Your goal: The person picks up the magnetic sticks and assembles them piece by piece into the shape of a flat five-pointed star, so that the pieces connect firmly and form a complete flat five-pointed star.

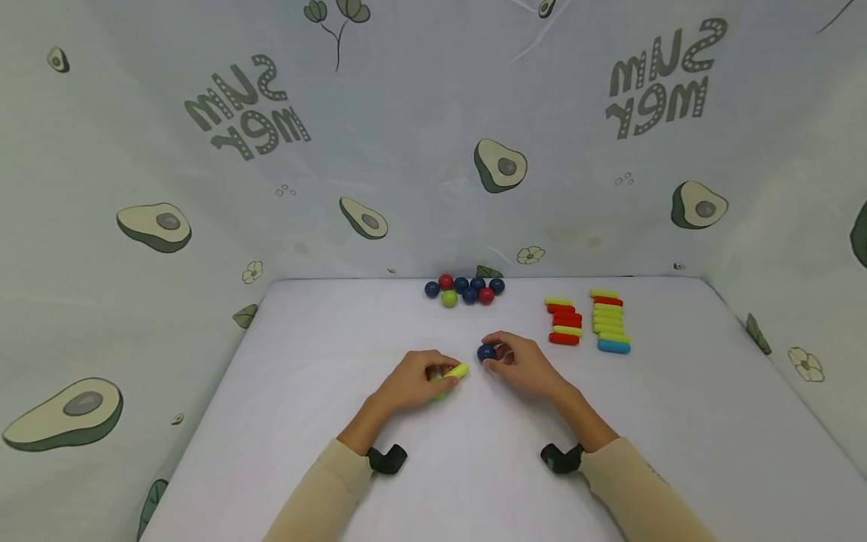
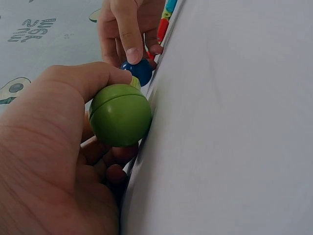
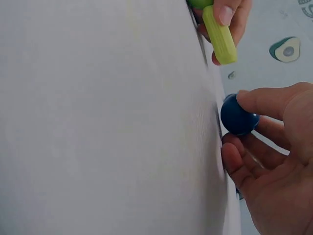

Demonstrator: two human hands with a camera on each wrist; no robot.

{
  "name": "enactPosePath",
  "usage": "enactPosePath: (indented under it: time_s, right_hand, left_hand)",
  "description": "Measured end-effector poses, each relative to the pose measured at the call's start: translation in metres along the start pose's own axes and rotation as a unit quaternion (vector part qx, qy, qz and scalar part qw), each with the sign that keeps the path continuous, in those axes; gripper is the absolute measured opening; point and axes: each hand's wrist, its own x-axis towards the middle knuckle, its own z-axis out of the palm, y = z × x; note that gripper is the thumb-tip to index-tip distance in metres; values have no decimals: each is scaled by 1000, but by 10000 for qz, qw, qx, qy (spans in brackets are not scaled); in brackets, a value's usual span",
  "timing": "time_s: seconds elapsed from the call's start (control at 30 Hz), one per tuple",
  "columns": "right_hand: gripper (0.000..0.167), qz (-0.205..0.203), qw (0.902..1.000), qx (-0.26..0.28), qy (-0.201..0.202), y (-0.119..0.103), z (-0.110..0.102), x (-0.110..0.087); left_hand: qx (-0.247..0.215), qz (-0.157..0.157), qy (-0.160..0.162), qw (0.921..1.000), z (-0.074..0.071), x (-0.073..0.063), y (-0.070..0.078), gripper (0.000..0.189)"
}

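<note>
My left hand pinches a yellow-green stick between thumb and fingers. A green ball with a groove around it sits at the stick's near end, beneath the thumb; whether the two are joined I cannot tell. Just to the right, my right hand holds a dark blue ball between thumb and fingers, low over the white table. A small gap separates the blue ball from the stick's free end. The right hand's other fingers curl loosely below the ball.
Several blue and red balls and one green ball cluster at the table's back edge. Two columns of short sticks lie back right: a shorter red-and-yellow one and a longer one ending in a blue stick. A printed cloth hangs behind.
</note>
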Motion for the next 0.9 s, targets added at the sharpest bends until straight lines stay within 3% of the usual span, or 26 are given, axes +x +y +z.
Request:
enactPosePath:
  time_s: [0.53,0.9]
  right_hand:
    - [39,-481,9982,314,-146,-11,16,-9]
    - [33,-674,9952,668,-256,-16,30,-5]
  left_hand:
    - [-51,141,36,9999,1,2,-6,28]
    - [-157,-19,217,9996,-1,2,-4,49]
